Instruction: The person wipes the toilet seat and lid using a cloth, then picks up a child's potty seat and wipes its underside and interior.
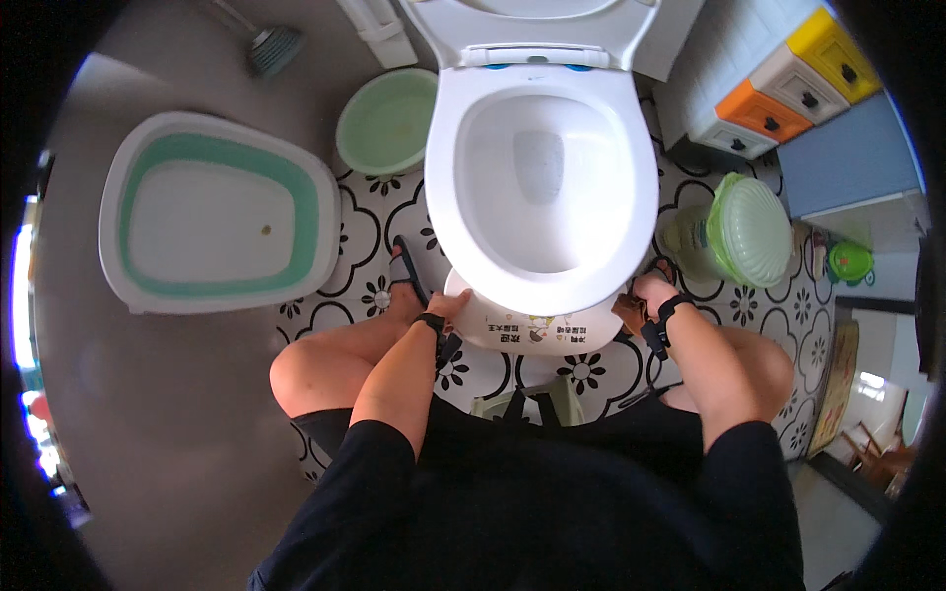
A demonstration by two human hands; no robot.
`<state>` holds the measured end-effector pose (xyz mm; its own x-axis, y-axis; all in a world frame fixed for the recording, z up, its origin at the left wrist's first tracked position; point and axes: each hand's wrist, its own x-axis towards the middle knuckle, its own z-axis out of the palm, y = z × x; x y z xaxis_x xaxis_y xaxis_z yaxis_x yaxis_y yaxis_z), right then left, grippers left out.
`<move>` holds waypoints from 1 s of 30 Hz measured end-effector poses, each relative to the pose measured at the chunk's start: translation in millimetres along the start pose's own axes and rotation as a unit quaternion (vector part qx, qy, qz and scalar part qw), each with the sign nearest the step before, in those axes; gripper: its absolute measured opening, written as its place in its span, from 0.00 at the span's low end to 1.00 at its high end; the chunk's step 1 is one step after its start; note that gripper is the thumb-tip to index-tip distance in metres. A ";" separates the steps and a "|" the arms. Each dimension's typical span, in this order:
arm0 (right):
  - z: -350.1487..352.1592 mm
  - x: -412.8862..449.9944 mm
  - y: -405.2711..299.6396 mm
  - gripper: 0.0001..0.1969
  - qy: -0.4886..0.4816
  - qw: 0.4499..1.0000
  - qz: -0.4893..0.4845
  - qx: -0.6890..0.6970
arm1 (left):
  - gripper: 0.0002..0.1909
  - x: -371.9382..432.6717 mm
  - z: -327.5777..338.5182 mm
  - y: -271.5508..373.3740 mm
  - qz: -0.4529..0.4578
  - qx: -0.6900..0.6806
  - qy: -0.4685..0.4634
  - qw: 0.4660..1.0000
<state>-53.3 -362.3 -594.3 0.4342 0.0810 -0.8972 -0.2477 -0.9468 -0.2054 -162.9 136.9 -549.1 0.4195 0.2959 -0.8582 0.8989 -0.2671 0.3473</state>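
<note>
Under the front of the white toilet bowl (543,301) lies a pale floor mat (473,325) with a rounded front edge. It bears dark writing and a small cartoon print. My left hand (446,306) grips the mat's left edge, thumb on top and the other fingers mostly hidden. At the opposite edge is my right hand (652,292), bent downward with its fingers partly out of sight. A dark brown shape (630,315) shows at those fingers; I cannot tell whether it is shaded skin or a separate thing. Black straps circle both wrists. The toilet lid is raised.
On the left stands a white and green plastic tub (214,295), with a green basin (388,125) beside the toilet. A lidded bin (754,233) and a drawer cabinet (765,118) are right. A small plastic stool (569,399) is beneath me on the patterned tile floor (355,221).
</note>
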 end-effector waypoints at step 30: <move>-84.7 -277.2 -109.5 0.03 0.052 0.958 -0.051 0.277 | 0.32 -193.2 -103.5 41.7 0.054 0.151 -0.139 0.977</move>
<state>-73.1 -307.5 -290.0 0.5572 0.1063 -0.8236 -0.6087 -0.6223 -0.4921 -193.3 163.5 -329.7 0.4214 0.0021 -0.9069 0.7555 -0.5539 0.3498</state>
